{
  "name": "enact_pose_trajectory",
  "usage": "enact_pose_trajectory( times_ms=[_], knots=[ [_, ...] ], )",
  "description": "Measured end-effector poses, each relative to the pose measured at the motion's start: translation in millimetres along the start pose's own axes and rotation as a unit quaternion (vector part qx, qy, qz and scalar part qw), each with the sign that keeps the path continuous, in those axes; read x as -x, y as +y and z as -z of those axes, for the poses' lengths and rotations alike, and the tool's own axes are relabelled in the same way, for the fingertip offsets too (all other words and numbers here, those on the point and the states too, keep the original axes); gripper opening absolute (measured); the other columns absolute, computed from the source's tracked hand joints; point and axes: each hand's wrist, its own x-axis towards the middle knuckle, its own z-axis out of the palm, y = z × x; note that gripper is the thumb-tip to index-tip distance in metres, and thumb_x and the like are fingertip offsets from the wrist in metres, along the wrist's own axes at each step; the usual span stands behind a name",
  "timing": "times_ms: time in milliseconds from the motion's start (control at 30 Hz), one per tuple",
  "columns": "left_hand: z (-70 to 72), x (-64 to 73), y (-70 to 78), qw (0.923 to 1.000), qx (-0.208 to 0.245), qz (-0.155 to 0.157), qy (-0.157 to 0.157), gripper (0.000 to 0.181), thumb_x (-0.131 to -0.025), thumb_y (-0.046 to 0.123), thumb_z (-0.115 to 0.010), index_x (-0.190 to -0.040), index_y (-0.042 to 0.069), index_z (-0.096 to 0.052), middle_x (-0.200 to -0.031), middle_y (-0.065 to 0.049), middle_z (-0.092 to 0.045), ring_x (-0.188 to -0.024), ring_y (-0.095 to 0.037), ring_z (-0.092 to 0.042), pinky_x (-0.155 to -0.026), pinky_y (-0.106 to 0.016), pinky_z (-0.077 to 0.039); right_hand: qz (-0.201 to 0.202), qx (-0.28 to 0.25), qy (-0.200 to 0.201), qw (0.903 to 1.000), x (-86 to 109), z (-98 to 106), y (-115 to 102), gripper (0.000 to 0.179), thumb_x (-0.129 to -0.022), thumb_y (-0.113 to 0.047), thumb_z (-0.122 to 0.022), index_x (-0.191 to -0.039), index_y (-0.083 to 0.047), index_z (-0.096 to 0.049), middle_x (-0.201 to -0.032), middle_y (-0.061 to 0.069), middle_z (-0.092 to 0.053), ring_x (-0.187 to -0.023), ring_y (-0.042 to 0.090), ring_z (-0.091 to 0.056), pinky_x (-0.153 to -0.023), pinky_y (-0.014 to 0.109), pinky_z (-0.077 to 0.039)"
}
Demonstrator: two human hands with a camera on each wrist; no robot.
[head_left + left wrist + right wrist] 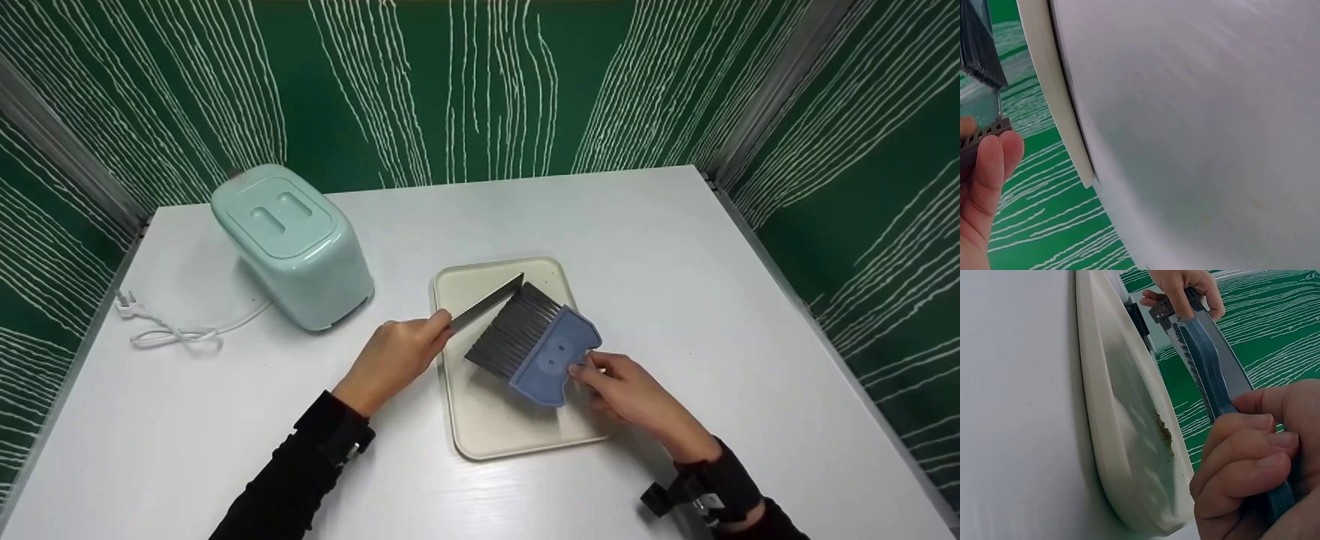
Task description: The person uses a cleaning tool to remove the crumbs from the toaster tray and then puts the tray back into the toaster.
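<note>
My left hand [397, 356] grips a toaster crumb tray [487, 302] by its dark slotted end [1163, 310], tilted nearly edge-on above a cream tray [469, 439]. My right hand [630, 390] holds a hand brush [555, 356] by its blue handle, fingers curled round it in the right wrist view. The dark bristles [517, 330] point toward the crumb tray and lie close along it; whether they touch it I cannot tell. Brown-green crumbs [1163, 433] lie in a small heap inside the cream tray. In the left wrist view the brush shows only in part.
A mint-green toaster [300, 247] stands at the left back of the white table [645, 247]. Its white cord [180, 331] and plug [129, 304] lie loosely looped to its left. Green walls with white streaks [502, 90] enclose the table's back and sides.
</note>
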Motion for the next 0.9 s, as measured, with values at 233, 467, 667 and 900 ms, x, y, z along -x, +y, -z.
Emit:
enact_pose_trajectory(
  times_ms=[233, 467, 667, 900],
  knots=[
    [0.3, 0.7, -0.8, 1.0000, 0.007, 0.005, -0.001, 0.020, -0.102, 0.013, -0.074, -0.098, 0.009, -0.055, -0.056, 0.005, -0.041, -0.053, -0.006, -0.036, -0.047, -0.023, -0.034, 0.017, 0.020, 0.015, 0.9995, 2.0, -1.5, -2.3, 0.033, -0.111, -0.034, -0.058, -0.090, -0.010, -0.048, -0.061, -0.006, -0.037, -0.050, 0.008, -0.033, -0.048, 0.023, -0.029],
    [1.9, -0.2, -0.5, 0.9998, 0.016, 0.011, -0.004, 0.019, -0.104, 0.015, -0.072, -0.097, 0.010, -0.056, -0.056, 0.005, -0.041, -0.056, -0.005, -0.031, -0.049, -0.021, -0.028, 0.022, 0.049, 0.033, 0.9980, 2.1, -3.2, -2.8, 0.032, -0.109, -0.034, -0.060, -0.090, -0.009, -0.051, -0.058, -0.008, -0.039, -0.050, 0.008, -0.034, -0.049, 0.023, -0.029],
    [1.7, -0.5, -0.8, 0.9998, 0.017, 0.009, -0.002, 0.020, -0.104, 0.014, -0.072, -0.096, 0.010, -0.054, -0.058, 0.009, -0.032, -0.057, -0.004, -0.028, -0.050, -0.020, -0.024, 0.023, 0.080, 0.029, 0.9961, 0.7, -2.6, 1.8, 0.032, -0.108, -0.032, -0.061, -0.088, -0.008, -0.054, -0.061, -0.006, -0.044, -0.053, 0.009, -0.041, -0.051, 0.023, -0.034],
    [2.4, 0.9, -1.0, 0.9998, 0.014, 0.015, -0.007, 0.019, -0.105, 0.014, -0.071, -0.096, 0.011, -0.055, -0.062, 0.011, -0.028, -0.057, -0.004, -0.027, -0.050, -0.021, -0.025, 0.029, 0.081, 0.012, 0.9963, 1.9, -4.1, 2.3, 0.034, -0.108, -0.032, -0.061, -0.088, -0.005, -0.055, -0.060, -0.007, -0.045, -0.052, 0.009, -0.041, -0.049, 0.023, -0.034]
  ],
)
